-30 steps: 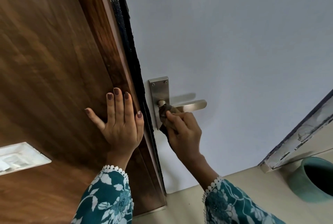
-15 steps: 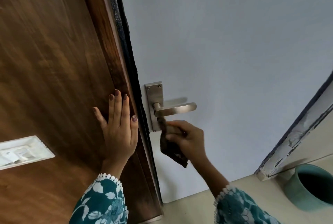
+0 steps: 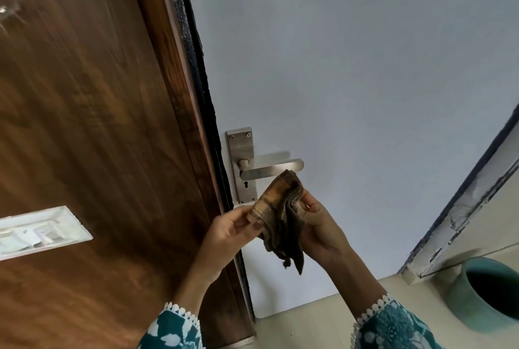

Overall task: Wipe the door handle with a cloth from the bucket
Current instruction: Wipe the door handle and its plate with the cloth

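Note:
A brushed-metal lever door handle (image 3: 271, 169) on its backplate sits on the pale blue door, bare and untouched. Just below and in front of it hangs a brown, stained cloth (image 3: 282, 219), folded and drooping. My left hand (image 3: 230, 229) pinches the cloth's left edge, and my right hand (image 3: 320, 223) grips its right side. Both hands are a little below the handle, apart from it. The teal bucket (image 3: 487, 296) stands on the floor at the lower right, its inside dark.
A dark wooden panel (image 3: 98, 124) fills the left, with a white switch plate (image 3: 39, 232) set in it. A black seal strip runs down the door edge. A chipped door frame (image 3: 463, 214) slants at the right. Beige floor shows below.
My right hand pulled the cloth off the handle and lowered it. My left hand left the wooden panel and took hold of the cloth's other side.

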Tool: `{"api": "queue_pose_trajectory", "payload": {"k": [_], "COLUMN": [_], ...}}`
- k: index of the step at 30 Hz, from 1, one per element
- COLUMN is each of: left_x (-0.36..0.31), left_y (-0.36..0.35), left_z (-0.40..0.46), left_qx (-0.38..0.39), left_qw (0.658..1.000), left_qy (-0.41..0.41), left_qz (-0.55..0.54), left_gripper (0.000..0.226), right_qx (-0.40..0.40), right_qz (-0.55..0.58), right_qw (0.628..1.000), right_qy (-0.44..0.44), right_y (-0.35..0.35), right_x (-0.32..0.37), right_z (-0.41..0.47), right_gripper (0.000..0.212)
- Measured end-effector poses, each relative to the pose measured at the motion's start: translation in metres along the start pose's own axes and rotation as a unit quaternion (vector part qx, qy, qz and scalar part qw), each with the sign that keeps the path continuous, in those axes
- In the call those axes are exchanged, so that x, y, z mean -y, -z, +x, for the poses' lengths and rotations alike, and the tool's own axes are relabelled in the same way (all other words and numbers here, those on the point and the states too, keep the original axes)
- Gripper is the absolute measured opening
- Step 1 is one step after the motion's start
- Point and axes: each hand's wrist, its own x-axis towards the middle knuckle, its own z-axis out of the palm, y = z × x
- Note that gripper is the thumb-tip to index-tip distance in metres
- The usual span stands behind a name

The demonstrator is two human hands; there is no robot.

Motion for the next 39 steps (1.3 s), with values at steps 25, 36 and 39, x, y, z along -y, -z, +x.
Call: {"api": "queue_pose_trajectory", "payload": {"k": [25,36,39], "left_x": [-0.056,-0.039,-0.028], "left_y": [0.037,0.061,0.065], "left_z": [0.027,0.064,0.073], "left_qx": [-0.383,-0.402,-0.411], "left_qw": [0.74,0.641,0.602], "left_qy": [-0.381,-0.311,-0.32], "left_qz": [0.401,0.576,0.606], "left_gripper": [0.028,0.053,0.053], "right_qx": [-0.018,0.035,0.019], "right_qz": [-0.82,-0.899,-0.909], "right_qw": [0.428,0.356,0.326], "right_qy": [0.38,0.252,0.257], "right_y": [-0.028,-0.023,-0.016], "right_x": [0.023,0.031,0.012], "right_z": [0.058,0.069,0.079], "right_gripper": [0.021,0.052,0.05]}}
